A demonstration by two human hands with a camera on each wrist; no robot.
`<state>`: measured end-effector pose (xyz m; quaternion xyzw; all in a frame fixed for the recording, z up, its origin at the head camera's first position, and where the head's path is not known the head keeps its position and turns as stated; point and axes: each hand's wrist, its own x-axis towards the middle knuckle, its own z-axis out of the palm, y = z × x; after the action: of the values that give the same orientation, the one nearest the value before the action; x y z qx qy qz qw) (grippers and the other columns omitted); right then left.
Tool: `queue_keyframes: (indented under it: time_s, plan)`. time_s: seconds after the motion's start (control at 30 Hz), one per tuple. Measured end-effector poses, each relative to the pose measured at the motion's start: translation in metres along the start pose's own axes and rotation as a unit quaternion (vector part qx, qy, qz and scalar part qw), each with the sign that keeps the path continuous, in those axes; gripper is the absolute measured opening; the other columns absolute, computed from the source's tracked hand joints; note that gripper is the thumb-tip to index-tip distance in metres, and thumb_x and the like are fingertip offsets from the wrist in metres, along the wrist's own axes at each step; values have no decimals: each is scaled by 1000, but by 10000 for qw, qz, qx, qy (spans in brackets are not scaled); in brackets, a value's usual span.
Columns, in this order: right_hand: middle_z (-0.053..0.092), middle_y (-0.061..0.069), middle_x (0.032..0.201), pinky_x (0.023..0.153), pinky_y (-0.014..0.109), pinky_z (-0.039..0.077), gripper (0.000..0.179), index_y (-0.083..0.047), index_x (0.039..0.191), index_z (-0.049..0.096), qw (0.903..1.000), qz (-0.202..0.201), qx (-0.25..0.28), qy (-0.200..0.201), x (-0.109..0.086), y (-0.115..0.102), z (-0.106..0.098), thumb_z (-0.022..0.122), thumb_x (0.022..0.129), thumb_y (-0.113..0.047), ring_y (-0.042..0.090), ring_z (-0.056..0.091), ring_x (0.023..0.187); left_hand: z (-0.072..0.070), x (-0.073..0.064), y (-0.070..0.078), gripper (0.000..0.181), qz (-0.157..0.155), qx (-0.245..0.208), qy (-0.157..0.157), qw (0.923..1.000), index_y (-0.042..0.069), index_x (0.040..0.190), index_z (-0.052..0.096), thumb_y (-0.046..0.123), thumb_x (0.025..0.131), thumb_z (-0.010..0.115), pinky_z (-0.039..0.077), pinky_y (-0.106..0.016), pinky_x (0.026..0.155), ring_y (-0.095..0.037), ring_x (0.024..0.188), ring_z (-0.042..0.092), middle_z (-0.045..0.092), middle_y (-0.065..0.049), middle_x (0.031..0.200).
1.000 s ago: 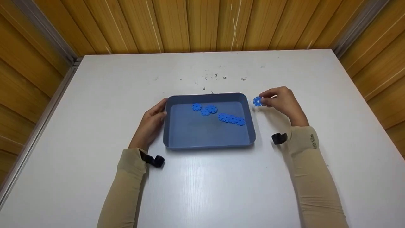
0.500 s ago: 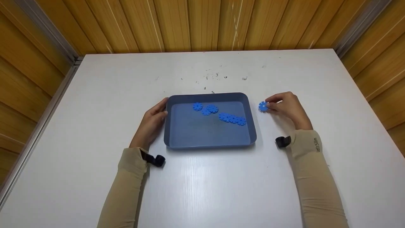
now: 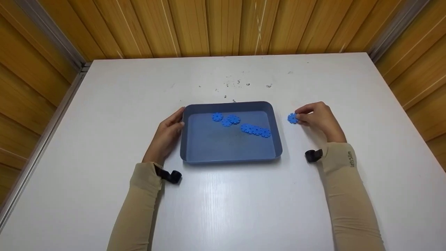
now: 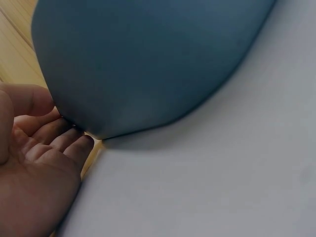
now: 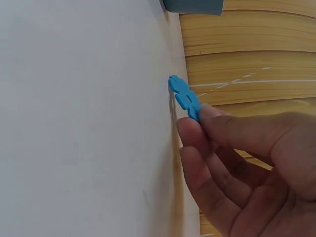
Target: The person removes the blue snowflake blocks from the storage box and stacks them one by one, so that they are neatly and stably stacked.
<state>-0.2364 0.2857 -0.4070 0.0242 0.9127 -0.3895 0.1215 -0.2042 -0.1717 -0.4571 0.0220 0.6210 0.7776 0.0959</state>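
My left hand (image 3: pixel 164 134) holds the blue-grey tray (image 3: pixel 230 161) at its left side, the thumb on the rim. In the left wrist view, fingertips touch the tray's wall (image 4: pixel 148 64) near the corner. Off the tray's right side, my right hand (image 3: pixel 320 120) pinches a blue snowflake disc (image 3: pixel 292 118) between thumb and fingers. The right wrist view shows that notched disc (image 5: pixel 184 96) almost edge-on. Inside the tray, a row of overlapping blue discs (image 3: pixel 256 130) lies at the right. Farther back are a single disc (image 3: pixel 217 117) and two overlapping discs (image 3: pixel 232 119).
The tray stands on a white table (image 3: pixel 223 209), which has small dark marks (image 3: pixel 238 83) behind the tray. Wood-look panels (image 3: pixel 223 28) rise at the back and sides. A small black camera (image 3: pixel 174 177) sits at the left wrist, another black camera (image 3: pixel 312 156) at the right.
My right hand has moved right and slightly nearer with the snowflake disc, away from the tray. The left hand and the tray stay in place.
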Motion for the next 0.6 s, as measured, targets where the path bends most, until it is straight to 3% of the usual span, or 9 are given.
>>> queue_keyframes:
  time_s: [0.6]
  plan:
    - [66, 20, 113, 69, 14, 50, 32, 3, 117, 66, 9996, 180, -206, -14, -2, 1, 0, 63, 92, -18, 6, 62, 79, 0, 0, 1, 57, -84, 25, -24, 10000, 10, 150, 32, -2, 96, 44, 15, -30, 121, -12, 148, 19, 26, -3, 159]
